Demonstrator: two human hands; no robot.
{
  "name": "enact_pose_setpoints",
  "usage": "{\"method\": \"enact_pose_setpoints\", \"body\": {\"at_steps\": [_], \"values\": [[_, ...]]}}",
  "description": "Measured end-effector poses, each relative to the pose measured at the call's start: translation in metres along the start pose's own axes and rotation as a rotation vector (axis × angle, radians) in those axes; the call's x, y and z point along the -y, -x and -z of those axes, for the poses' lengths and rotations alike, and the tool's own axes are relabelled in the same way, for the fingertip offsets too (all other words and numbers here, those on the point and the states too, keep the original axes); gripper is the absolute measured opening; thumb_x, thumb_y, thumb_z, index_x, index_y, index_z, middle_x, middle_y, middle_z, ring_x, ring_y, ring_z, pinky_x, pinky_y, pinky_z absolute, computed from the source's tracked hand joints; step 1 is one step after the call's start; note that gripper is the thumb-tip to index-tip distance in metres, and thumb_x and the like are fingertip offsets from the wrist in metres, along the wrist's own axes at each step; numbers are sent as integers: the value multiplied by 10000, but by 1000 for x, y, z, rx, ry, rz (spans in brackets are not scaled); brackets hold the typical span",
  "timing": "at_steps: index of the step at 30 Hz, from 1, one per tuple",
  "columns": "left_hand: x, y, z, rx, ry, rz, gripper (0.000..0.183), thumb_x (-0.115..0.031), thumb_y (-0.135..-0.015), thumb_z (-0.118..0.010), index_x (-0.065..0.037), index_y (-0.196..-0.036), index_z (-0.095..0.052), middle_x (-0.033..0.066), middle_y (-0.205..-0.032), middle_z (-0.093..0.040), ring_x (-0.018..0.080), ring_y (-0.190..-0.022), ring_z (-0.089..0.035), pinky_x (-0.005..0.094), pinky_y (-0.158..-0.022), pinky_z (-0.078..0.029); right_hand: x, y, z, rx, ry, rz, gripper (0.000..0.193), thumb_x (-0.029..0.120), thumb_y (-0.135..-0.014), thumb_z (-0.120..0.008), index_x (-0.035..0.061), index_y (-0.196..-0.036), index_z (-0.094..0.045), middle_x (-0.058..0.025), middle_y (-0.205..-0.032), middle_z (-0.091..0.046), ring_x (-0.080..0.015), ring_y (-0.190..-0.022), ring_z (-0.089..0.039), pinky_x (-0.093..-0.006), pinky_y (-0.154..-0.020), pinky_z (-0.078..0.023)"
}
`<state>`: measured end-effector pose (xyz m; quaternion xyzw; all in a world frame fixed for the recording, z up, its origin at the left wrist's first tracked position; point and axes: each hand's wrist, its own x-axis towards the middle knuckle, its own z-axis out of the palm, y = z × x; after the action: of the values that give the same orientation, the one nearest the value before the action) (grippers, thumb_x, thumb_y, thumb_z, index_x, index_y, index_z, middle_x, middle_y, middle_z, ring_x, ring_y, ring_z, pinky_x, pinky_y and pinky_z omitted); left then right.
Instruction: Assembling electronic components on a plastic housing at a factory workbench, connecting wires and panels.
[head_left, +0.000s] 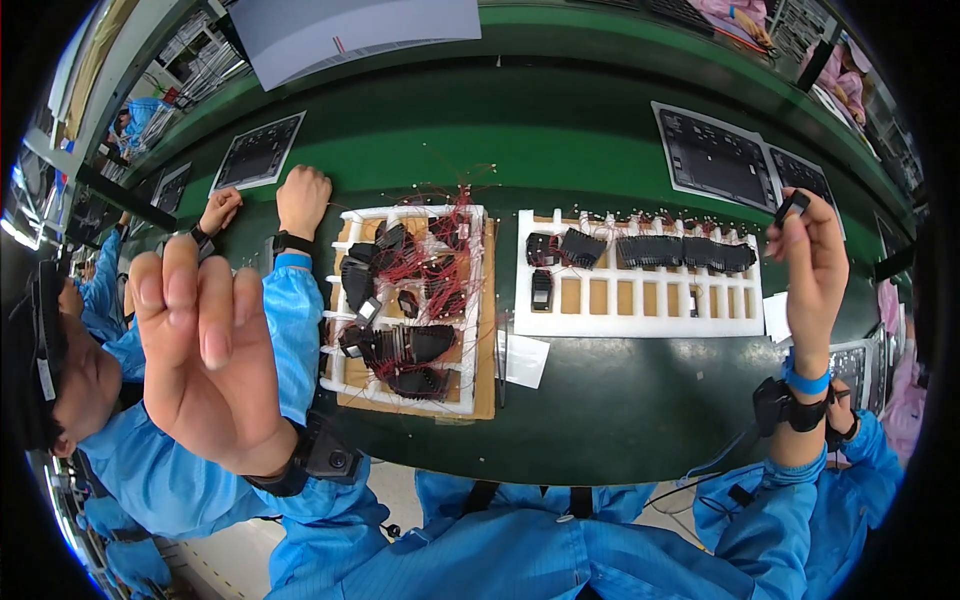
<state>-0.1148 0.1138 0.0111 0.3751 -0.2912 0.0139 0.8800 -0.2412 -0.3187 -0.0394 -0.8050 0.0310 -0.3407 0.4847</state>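
My left hand (215, 370) is raised at the left, palm toward me, with the fingers curled in and nothing visible in them. Off to the right, my right hand (818, 262) pinches a small black rectangular part (791, 207) between thumb and fingertips above the bench. A white foam tray (740, 326) lies on the bench, its upper slots holding a row of black parts (650, 250) with thin red wires. Left of it, a second white foam tray (465, 390) carries loose piles of black parts (415, 345) and tangled red wires.
A co-worker at the left rests a closed hand (303, 200) on the green bench (580, 400). Printed sheets (712, 155) lie at the back right, another sheet (258, 150) at the back left. A white paper (524, 360) lies between the trays. A screen (350, 35) stands behind.
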Motion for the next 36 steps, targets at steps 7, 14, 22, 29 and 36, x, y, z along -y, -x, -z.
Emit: {"method": "enact_pose_setpoints", "body": {"at_steps": [7,14,22,29,36], "values": [[52,-55,8,141,46,277,96,-15,-871,-562,-67,-915,-494,69,-939,-525,143,-685,-458,303,-712,-386,-25,5,-3,111,83,-160,177,156,-1015,-605,10,-1111,-637,-17,-916,-640,-65,-780,-556,-217,-709,-441],[80,-54,-35,238,490,599,134,33,-884,-510,-96,-909,-484,17,-871,-473,118,-675,-457,311,-745,-375,28,50,-155,645,28,546,118,113,-806,-728,33,-888,-699,-173,-1304,-586,-372,-1201,-552,-404,-961,-508],[65,-21,-21,216,733,617,142,16,-905,-520,-118,-858,-512,4,-844,-533,106,-611,-496,299,-715,-383,43,85,-248,722,-293,651,165,198,-824,-711,42,-871,-683,-91,-1086,-643,-274,-1085,-597,-409,-944,-491],[49,-15,1,301,747,472,142,-18,-952,-488,-121,-856,-513,-3,-809,-563,121,-618,-563,303,-705,-408,43,72,-251,697,-272,650,147,200,-879,-669,55,-899,-677,-51,-934,-634,-247,-975,-596,-392,-864,-496],[51,-1,-1,394,4,60,208,-67,-848,-675,-138,-867,-480,22,-801,-599,156,-618,-574,309,-650,-391,37,78,-254,552,-229,639,199,153,-813,-667,24,-964,-678,-54,-1010,-636,-238,-994,-587,-364,-841,-518]]}}
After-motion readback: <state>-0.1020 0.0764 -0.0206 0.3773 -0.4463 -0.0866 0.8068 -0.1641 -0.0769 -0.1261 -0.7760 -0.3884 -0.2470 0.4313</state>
